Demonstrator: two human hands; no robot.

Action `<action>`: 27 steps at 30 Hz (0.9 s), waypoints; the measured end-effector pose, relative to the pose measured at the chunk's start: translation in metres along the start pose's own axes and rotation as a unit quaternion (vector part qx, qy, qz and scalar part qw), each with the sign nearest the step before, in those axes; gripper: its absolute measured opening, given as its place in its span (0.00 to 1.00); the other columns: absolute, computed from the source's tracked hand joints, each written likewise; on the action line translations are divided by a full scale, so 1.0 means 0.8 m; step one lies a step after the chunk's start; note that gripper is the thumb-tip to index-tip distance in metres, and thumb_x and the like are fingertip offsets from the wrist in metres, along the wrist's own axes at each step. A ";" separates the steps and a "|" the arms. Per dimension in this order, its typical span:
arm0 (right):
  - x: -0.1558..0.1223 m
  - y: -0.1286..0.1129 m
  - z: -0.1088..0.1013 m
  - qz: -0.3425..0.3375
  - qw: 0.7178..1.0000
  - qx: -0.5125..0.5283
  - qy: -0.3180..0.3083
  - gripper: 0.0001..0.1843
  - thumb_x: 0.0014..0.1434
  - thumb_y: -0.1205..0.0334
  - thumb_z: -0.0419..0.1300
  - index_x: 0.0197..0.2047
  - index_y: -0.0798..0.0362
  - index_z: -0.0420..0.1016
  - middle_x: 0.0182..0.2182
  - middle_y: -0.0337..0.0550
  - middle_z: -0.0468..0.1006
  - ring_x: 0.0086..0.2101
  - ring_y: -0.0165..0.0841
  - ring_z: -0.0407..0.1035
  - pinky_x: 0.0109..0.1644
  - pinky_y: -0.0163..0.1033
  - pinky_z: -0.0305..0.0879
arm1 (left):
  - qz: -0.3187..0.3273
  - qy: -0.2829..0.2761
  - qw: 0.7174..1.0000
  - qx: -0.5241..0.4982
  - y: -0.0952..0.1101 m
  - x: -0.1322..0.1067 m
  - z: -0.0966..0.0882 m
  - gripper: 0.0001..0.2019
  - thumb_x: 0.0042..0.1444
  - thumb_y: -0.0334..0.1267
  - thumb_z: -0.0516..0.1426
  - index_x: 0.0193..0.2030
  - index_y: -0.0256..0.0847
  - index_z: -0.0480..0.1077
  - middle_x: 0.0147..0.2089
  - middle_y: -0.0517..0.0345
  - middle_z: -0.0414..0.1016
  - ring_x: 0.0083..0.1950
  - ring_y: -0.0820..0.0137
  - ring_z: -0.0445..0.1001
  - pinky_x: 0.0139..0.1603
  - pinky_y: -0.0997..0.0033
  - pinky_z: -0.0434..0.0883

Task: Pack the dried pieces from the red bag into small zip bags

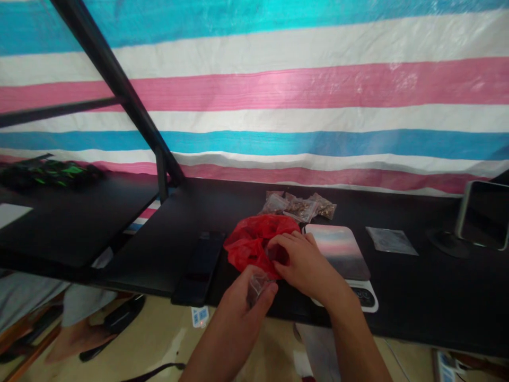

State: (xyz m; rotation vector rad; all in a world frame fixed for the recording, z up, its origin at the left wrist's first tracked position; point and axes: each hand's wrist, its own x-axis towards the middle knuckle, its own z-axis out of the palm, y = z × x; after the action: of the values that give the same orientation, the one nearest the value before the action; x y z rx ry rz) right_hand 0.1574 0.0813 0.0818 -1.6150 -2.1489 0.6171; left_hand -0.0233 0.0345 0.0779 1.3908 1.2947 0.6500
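My left hand (246,300) is closed around a small clear plastic pouch (257,285), held just off the front edge of the black table (417,297). My right hand (304,262) reaches into a crumpled red plastic bag (254,241) on the table, fingers curled at the bag's opening; what they pinch is hidden. A small digital scale (342,249) with a shiny platform lies right beside my right hand. Behind the red bag sit several small clear pouches filled with brownish bits (300,207).
A dark phone (201,265) lies left of the red bag. An empty clear pouch (392,241) lies flat right of the scale, with a tablet on a stand (483,215) at the far right. A black frame post (161,172) rises at left; a striped tarp hangs behind.
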 end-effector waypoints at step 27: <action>0.001 0.001 -0.007 0.088 0.992 0.063 0.062 0.08 0.67 0.65 0.64 0.49 0.47 0.79 0.43 0.39 0.86 0.45 0.39 0.79 0.54 0.46 0.61 | 0.016 0.180 0.954 -0.239 -0.030 0.038 -0.016 0.27 0.52 0.64 0.70 0.42 0.41 0.74 0.34 0.61 0.79 0.34 0.70 0.77 0.37 0.72 0.75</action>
State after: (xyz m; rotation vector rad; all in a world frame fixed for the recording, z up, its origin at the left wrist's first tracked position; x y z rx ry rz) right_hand 0.1607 0.0830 0.0858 -1.7382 -1.8541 0.6713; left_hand -0.0353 0.0631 0.0512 0.9190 1.2810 1.1938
